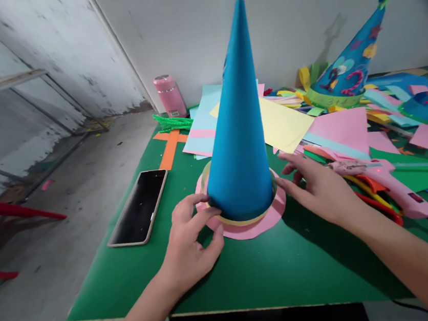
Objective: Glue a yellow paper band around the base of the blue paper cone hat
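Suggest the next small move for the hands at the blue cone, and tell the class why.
Probably gently press the pale yellow band closer to the blue cone: it circles the base but shows beyond it at both sides, so the fit looks loose. The left hand and right hand are already on opposite sides.

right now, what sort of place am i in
Probably a craft workspace: the green table carries paper sheets, a pink glue gun and a blue cone.
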Available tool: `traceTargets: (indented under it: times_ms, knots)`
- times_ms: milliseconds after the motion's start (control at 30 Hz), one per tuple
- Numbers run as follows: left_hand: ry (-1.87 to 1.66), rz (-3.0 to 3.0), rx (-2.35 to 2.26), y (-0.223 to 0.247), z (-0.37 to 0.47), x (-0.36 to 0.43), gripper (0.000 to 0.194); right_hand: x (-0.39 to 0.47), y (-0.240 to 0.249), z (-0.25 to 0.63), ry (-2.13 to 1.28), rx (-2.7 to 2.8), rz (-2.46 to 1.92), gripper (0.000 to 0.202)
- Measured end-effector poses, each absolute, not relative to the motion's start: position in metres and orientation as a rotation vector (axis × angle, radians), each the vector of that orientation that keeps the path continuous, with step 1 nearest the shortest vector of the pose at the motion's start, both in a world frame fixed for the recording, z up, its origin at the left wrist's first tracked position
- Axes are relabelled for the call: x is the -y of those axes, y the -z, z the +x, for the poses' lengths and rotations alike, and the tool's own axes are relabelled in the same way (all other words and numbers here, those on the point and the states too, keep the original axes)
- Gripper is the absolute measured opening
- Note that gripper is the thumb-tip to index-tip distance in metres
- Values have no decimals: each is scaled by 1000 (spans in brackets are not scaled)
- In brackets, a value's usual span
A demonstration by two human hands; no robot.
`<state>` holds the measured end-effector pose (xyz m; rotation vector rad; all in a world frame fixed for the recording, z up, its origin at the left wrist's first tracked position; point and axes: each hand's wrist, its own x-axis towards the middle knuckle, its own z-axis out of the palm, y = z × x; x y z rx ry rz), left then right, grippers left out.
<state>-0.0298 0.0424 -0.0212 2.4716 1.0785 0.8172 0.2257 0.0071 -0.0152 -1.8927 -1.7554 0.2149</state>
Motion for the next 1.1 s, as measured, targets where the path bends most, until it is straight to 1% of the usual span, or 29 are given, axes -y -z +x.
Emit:
traceTargets:
  times_ms: [100,167,233,300,500,667,800,867,967,1100]
  knots:
    - [-777,2582,-1065,20,-32,-47,17,2,13,218,-100,1632,-1727,28]
    - [-735,2647,-1040,18,-32,-51,16,9,12,211,-129,1683,-1592,18]
    - [-686,2692,-1014,15,-31,-54,14,13,12,206,-240,1808,-1501,19]
    - [-638,2717,-997,12,-29,-57,14,12,13,202,-325,1898,-1495,25]
    - [-655,2781,-1014,10,-21,-57,16,7,12,207,-285,1846,-1554,28]
    - [-727,2810,-1004,15,-18,-53,16,32,11,242,-18,1508,-1769,22]
    - [-788,2801,-983,18,-16,-52,16,58,20,286,209,1248,-2123,27]
    - [-819,2797,-975,19,-14,-53,16,68,25,303,236,1239,-2284,33]
    - [-878,2794,-967,18,-13,-53,15,75,32,321,200,1328,-2395,41]
    - [-908,2766,-973,13,-17,-55,15,73,34,333,28,1312,-2550,47]
